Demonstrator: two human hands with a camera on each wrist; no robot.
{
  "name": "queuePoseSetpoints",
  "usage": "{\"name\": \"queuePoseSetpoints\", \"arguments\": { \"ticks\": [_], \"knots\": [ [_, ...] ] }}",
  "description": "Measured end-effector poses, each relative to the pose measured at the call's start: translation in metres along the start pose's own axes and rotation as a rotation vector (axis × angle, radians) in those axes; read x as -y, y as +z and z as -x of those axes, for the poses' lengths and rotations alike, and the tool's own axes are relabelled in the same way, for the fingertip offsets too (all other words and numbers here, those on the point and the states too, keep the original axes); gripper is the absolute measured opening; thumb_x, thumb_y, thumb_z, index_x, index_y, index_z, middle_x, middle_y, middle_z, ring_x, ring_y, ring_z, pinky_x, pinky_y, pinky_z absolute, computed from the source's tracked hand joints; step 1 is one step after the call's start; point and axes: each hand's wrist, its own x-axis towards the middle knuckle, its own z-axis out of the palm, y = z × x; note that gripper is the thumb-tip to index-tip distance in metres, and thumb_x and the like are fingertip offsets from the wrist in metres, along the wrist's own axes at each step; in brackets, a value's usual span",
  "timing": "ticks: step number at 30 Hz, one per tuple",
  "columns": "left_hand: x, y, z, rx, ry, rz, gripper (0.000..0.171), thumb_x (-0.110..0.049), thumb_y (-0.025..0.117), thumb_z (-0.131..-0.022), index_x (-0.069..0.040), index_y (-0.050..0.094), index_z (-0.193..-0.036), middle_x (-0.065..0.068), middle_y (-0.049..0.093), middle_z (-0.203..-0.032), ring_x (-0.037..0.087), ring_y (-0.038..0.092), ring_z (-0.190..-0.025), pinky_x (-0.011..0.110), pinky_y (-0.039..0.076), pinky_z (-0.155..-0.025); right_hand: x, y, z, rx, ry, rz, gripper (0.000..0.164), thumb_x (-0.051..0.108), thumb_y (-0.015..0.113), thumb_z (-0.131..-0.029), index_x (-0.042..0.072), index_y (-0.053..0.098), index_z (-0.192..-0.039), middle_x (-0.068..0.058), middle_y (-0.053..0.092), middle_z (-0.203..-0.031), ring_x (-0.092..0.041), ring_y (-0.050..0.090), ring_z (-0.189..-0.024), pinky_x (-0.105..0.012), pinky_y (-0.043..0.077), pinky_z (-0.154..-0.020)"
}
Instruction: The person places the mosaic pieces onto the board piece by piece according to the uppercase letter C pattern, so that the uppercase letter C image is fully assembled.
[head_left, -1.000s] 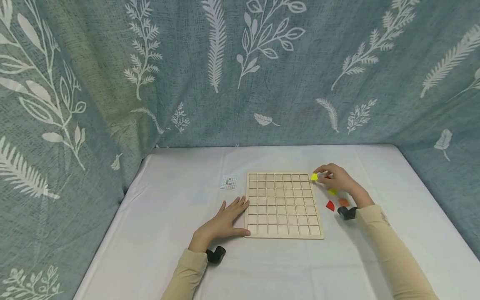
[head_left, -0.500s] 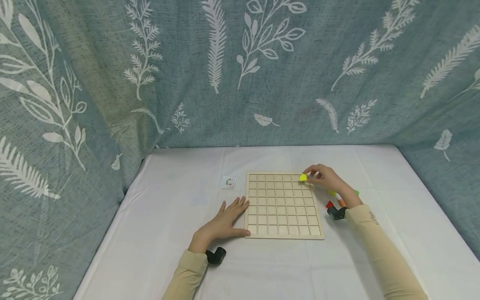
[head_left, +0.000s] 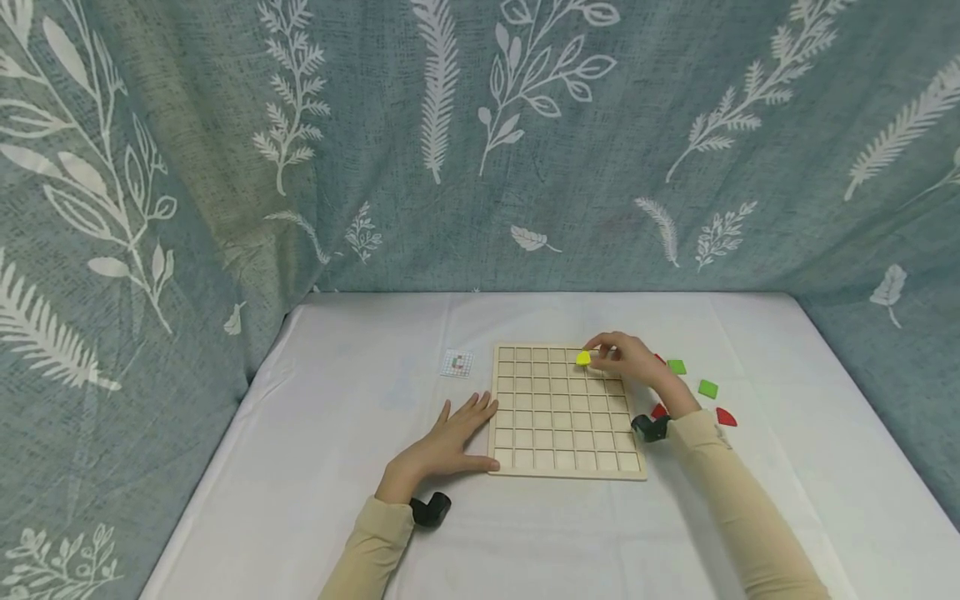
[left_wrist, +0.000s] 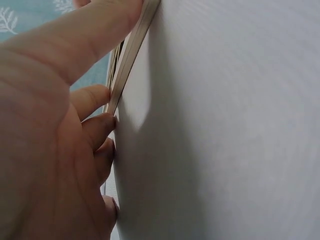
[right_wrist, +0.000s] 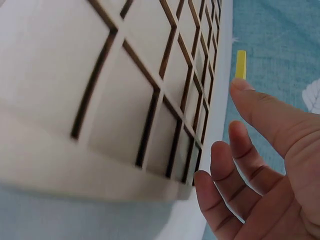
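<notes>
- I see the right grip (head_left: 633, 360) pinching the small yellow flat piece (head_left: 583, 358), right of the frame's centre, above the square pale wooden grid board (head_left: 564, 422).
- The left grip (head_left: 441, 450), spread wide, touches the board's left edge.

Free air over board (head_left: 543, 421) centre, left fingers (head_left: 481, 417) blocking left edge, right arm (head_left: 731, 492) rightward
</notes>
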Motion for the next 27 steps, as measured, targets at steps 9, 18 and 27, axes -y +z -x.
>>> {"name": "queuePoseSetpoints", "arguments": {
  "ticks": [9, 18, 27],
  "knots": [
    [0.001, -0.001, 0.000, -0.001, 0.013, -0.001, 0.089, -0.045, 0.068, -0.080, -0.008, 0.022, -0.147, 0.012, 0.013, -0.155, 0.029, 0.006, -0.143, 0.056, -0.007, -0.113, 0.007, 0.011, -0.008, 0.022, 0.002, -0.035, 0.025, 0.012, 0.063, -0.089, 0.005, 0.062, -0.113, -0.010, 0.055, -0.088, -0.016, 0.041, -0.059, -0.027, 0.038, -0.055],
    [0.001, -0.001, 0.001, 0.000, 0.032, 0.012, 0.088, -0.044, 0.068, -0.081, -0.007, 0.022, -0.147, 0.013, 0.014, -0.154, 0.030, 0.006, -0.143, 0.057, -0.006, -0.113, 0.011, 0.021, -0.016, 0.051, -0.013, -0.052, 0.026, 0.013, 0.062, -0.089, 0.005, 0.061, -0.114, -0.009, 0.055, -0.087, -0.016, 0.046, -0.063, -0.028, 0.041, -0.058],
    [0.000, -0.002, 0.001, 0.004, 0.019, 0.009, 0.088, -0.044, 0.067, -0.081, -0.007, 0.022, -0.147, 0.013, 0.014, -0.155, 0.029, 0.006, -0.143, 0.056, -0.006, -0.113, 0.023, 0.031, -0.025, 0.067, 0.001, -0.061, 0.026, 0.014, 0.064, -0.088, 0.006, 0.063, -0.112, -0.007, 0.055, -0.083, -0.015, 0.043, -0.063, -0.027, 0.038, -0.056]
  ]
}}
